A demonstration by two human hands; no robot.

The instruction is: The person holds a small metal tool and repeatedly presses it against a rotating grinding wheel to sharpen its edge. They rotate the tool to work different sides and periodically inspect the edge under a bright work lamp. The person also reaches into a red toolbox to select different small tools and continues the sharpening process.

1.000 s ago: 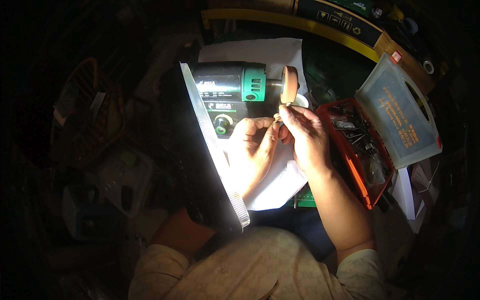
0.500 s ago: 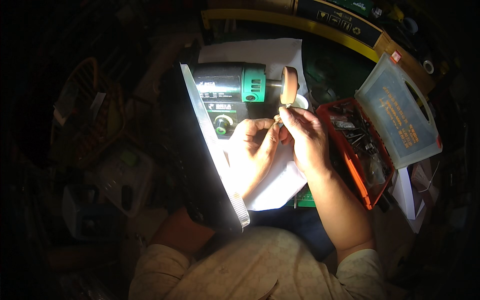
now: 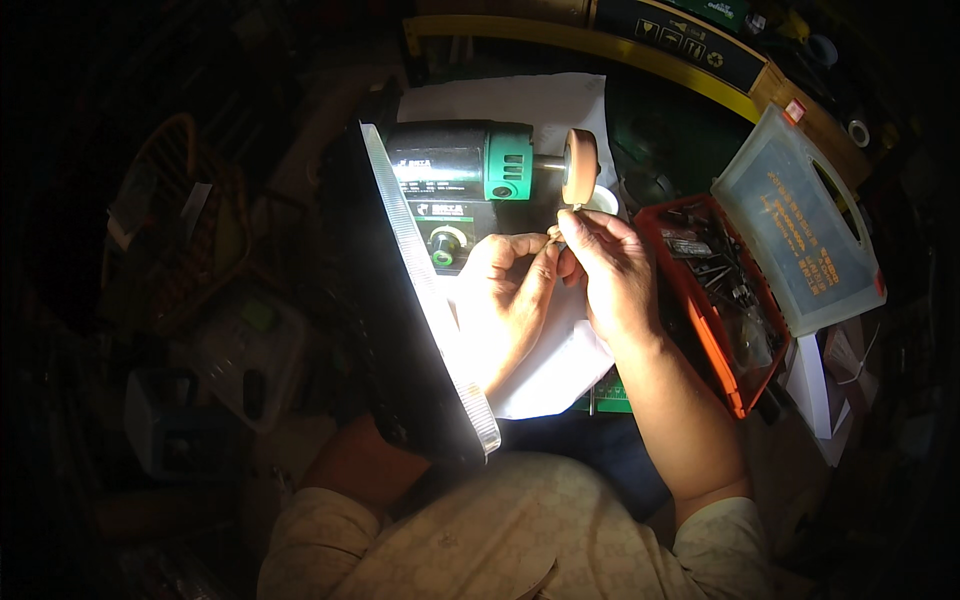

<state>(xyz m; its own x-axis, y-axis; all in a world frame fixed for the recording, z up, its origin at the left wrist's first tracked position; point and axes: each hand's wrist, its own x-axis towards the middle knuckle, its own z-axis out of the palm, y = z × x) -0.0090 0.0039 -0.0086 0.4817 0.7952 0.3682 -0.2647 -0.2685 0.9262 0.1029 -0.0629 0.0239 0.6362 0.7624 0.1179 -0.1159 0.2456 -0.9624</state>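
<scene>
A green and black bench polishing machine (image 3: 508, 160) carries a tan polishing wheel (image 3: 579, 167) on a shaft at its right end. Just below the wheel, my right hand (image 3: 618, 270) pinches a small piece (image 3: 577, 207) between thumb and fingers, its tip at the wheel's lower edge. Whether the tip touches the wheel, I cannot tell. My left hand (image 3: 508, 300) is closed too, thumb against index finger, meeting the right fingertips. What the left fingers grip is mostly hidden. A white cup (image 3: 604, 200) stands partly behind the right hand.
A bright lamp bar (image 3: 420, 290) slants close along the left of my hands. White paper (image 3: 560, 370) lies beneath them. To the right sits an open orange toolbox (image 3: 715, 340) of small metal bits, its clear lid (image 3: 800, 230) raised. A yellow rail (image 3: 590, 48) crosses the back.
Almost nothing differs. Both hands keep their pinch below the wheel, and the whole picture has shifted very slightly.
</scene>
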